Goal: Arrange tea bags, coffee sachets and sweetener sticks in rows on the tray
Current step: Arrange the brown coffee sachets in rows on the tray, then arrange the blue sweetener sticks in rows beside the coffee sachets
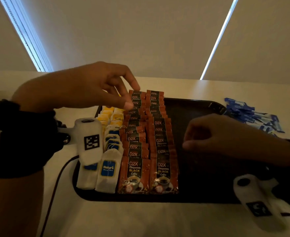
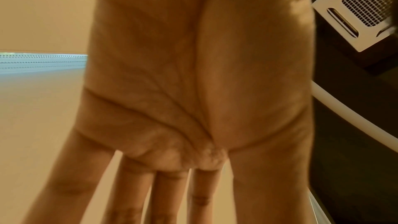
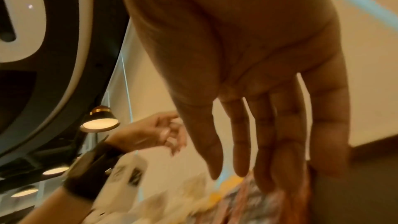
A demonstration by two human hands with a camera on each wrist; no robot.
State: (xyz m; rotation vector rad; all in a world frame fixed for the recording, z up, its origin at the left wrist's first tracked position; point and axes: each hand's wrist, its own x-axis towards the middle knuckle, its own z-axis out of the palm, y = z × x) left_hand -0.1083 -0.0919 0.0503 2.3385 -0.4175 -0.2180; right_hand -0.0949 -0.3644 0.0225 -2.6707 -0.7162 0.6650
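A black tray (image 1: 200, 182) lies on the white table. At its left run two rows of tea bags (image 1: 108, 170), blue-labelled ones near me and yellow ones (image 1: 106, 115) farther off. Beside them lie two overlapping rows of red-brown coffee sachets (image 1: 134, 173). My left hand (image 1: 133, 96) reaches over the far end of the left coffee row, its thumb and forefinger touching the farthest sachets; its fingers look straight in the left wrist view (image 2: 172, 193). My right hand (image 1: 190, 139) hovers over the bare right half of the tray, loosely curled and holding nothing (image 3: 258, 159). Blue-and-white sweetener sticks (image 1: 253, 117) are heaped off the tray.
The sweetener heap lies on the table (image 1: 140, 219) past the tray's far right corner. A dark cable (image 1: 58, 177) runs along the table left of the tray. A pale wall with window blinds stands behind the table.
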